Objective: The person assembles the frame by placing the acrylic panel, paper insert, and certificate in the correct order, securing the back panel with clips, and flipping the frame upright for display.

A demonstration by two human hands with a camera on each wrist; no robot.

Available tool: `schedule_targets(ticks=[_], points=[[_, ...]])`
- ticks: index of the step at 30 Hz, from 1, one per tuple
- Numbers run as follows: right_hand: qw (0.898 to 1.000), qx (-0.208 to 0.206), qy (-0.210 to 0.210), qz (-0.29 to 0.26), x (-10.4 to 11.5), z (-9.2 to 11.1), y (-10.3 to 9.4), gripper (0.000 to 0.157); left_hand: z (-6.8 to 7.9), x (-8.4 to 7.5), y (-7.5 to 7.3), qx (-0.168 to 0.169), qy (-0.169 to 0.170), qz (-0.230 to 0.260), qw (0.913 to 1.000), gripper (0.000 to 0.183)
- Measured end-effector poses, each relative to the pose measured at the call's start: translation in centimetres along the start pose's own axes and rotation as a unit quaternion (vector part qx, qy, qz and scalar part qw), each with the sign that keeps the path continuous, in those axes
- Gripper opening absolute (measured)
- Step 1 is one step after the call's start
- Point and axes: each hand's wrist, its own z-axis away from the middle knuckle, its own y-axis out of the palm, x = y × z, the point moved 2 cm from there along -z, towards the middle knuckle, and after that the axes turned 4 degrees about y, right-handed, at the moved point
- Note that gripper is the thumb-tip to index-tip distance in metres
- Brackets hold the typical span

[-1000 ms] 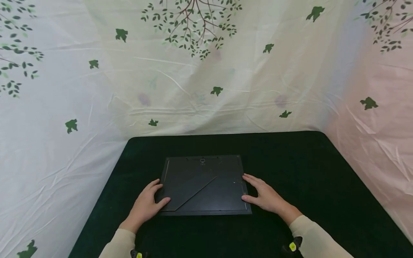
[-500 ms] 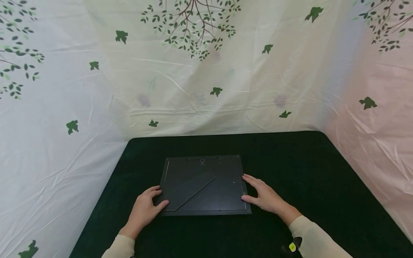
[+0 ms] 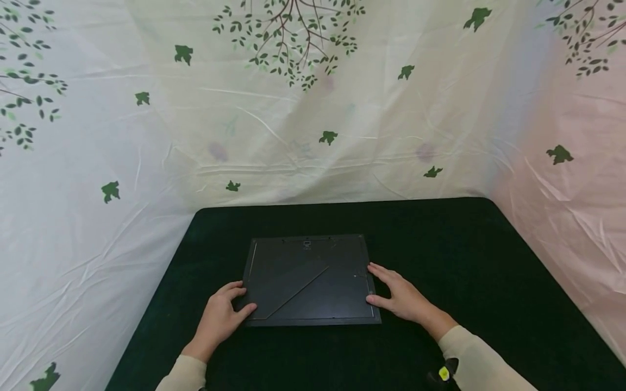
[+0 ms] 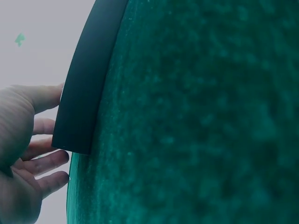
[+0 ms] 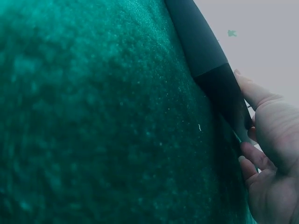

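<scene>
A black picture frame (image 3: 303, 282) lies back side up on the dark green tabletop, a thin diagonal line crossing its backing and a small hanger near the far edge. My left hand (image 3: 217, 320) holds its left edge near the front corner, thumb on the top face, fingers along the side. At the opposite edge, my right hand (image 3: 403, 296) holds the frame the same way, with the thumb nearer me. In the left wrist view the frame's front edge (image 4: 88, 88) stands beside the left thumb. The right wrist view shows the frame's edge (image 5: 201, 37) close to the right fingers.
Dark green cloth (image 3: 430, 244) covers the table around the frame. A pale curtain (image 3: 274, 125) printed with leaves and branches hangs behind the table and along both sides. A dark strap with a yellow tag (image 3: 444, 373) sits at the right wrist.
My left hand has slid a little toward me along the frame's left edge, then stayed there. The right hand and the frame look nearly unmoved.
</scene>
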Motion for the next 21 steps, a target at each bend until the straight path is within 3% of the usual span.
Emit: schedule_targets(ticks=[8, 21], points=[[1.0, 0.001, 0.002, 0.002, -0.06, -0.05, 0.17, 0.084, 0.03, -0.02, -0.01, -0.007, 0.02, -0.015, 0.9996, 0.046], [1.0, 0.001, 0.001, 0.0, -0.21, -0.05, 0.19, 0.085, 0.22, -0.1, 0.03, 0.022, 0.031, -0.057, 0.9977, 0.051]])
